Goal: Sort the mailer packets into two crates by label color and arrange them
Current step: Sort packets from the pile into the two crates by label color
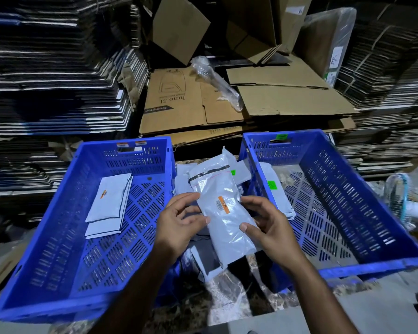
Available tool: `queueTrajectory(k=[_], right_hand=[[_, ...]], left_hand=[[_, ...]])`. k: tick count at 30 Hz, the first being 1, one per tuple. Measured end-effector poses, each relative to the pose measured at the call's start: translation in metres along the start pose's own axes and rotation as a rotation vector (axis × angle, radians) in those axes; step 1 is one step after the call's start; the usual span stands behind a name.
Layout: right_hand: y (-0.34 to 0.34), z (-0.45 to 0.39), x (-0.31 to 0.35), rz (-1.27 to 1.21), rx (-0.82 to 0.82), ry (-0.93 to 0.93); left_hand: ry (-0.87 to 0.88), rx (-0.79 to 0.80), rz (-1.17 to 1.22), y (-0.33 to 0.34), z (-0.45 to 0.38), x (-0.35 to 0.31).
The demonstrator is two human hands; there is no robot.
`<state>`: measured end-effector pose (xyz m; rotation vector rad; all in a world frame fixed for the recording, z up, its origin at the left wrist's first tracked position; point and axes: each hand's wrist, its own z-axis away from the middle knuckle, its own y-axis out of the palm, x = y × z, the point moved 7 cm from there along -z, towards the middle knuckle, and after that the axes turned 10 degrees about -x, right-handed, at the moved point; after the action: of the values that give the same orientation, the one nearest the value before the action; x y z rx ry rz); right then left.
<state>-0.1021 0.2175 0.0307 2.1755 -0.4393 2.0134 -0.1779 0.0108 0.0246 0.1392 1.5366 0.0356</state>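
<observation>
Both grips, left hand (179,220) and right hand (268,227), are holding an orange-labelled packet (225,213); the left crate (46,249) is being filled, and an unsorted pile (203,261) is remaining.

Head camera looks down, close over two crates (121,150).

Held packet (227,213): grey-white glossy mailer, orange label facing up, lifted between the two crates.
Left crate (58,237): blue, perforated; two white packets (109,203) stacked, orange label.
Right crate (372,201): blue; packet with green label (272,185) against its left wall.
Loose pile (184,179): more packets between the crates.
</observation>
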Motion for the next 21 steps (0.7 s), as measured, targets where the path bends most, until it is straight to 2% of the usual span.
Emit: queueTrajectory(k=[13,21], right_hand=[[-0.011,0.003,-0.001,0.059,-0.002,0.028],[0.002,-0.002,0.011,0.058,0.079,0.017]], left_hand=[[0.008,0.018,0.016,0.007,0.001,0.011],[0.057,-0.010,0.040,0.001,-0.003,-0.011]])
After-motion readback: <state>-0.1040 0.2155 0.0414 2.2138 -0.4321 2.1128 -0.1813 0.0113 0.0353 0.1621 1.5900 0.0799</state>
